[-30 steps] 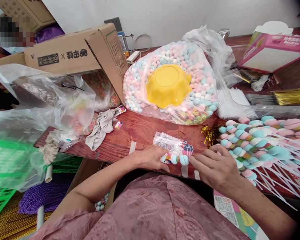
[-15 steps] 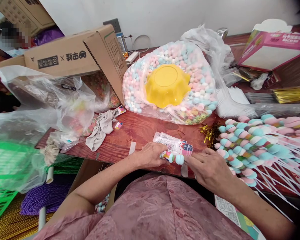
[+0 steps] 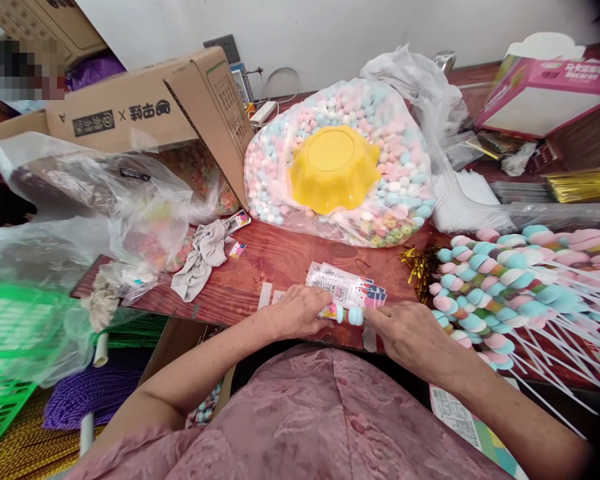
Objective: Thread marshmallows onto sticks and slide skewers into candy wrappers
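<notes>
Between my hands, near the table's front edge, is a short marshmallow skewer [image 3: 355,316] with blue and white pieces. My left hand [image 3: 303,311] is closed around its left part, so the pieces there are mostly hidden. At the other end, my right hand [image 3: 410,337] pinches it with fingers together; any stick inside is covered by the hand. Just beyond the skewer lie several overlapping printed clear packets [image 3: 346,288] with pink and blue corners.
A yellow scalloped bowl [image 3: 333,167] sits upside down on a big bag of marshmallows [image 3: 270,167]. Finished marshmallow skewers [image 3: 500,280] with white sticks are piled at right. A cardboard box [image 3: 130,110], a grey cloth [image 3: 203,257] and plastic bags [image 3: 95,193] occupy the left.
My right hand has shifted slightly up and left along with the skewer. My left hand stays nearly in place, still closed on it.
</notes>
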`<action>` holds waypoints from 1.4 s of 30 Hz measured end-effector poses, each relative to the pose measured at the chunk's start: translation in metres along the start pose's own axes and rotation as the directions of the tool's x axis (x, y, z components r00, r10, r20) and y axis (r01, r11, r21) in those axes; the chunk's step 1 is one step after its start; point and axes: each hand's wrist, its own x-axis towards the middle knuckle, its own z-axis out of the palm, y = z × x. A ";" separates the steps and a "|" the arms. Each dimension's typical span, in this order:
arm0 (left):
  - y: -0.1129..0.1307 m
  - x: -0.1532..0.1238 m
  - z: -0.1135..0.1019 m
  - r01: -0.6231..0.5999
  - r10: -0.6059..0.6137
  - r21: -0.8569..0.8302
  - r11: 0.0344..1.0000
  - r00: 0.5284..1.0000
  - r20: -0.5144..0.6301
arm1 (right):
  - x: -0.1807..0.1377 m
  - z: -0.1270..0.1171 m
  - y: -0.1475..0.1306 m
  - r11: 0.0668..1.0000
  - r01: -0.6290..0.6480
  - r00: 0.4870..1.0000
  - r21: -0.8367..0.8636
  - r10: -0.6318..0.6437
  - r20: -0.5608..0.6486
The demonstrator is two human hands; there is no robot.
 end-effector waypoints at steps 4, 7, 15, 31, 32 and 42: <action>0.005 0.002 0.001 -0.012 0.011 0.030 0.999 1.000 0.011 | 0.004 -0.007 -0.005 0.987 -0.118 0.973 0.109 0.093 0.212; 0.003 0.002 0.002 0.001 -0.001 0.014 1.000 1.000 0.009 | 0.005 -0.013 -0.005 0.953 -0.140 0.950 0.268 0.053 0.308; -0.004 -0.001 0.001 -0.023 0.023 -0.105 0.994 1.000 -0.002 | 0.008 -0.014 0.000 0.973 -0.179 0.916 0.148 0.110 0.386; -0.007 0.000 -0.018 0.063 0.002 -0.531 0.845 0.993 0.120 | 0.010 -0.003 0.006 0.989 0.135 0.886 0.053 -0.096 -0.454; -0.007 0.000 -0.020 0.068 0.000 -0.532 0.844 0.992 0.127 | 0.010 -0.003 0.007 0.992 0.117 0.886 0.043 -0.085 -0.456; -0.011 0.003 0.000 -0.059 0.062 0.053 0.997 0.997 -0.049 | 0.010 0.011 -0.007 0.894 -0.153 0.988 0.422 0.133 0.078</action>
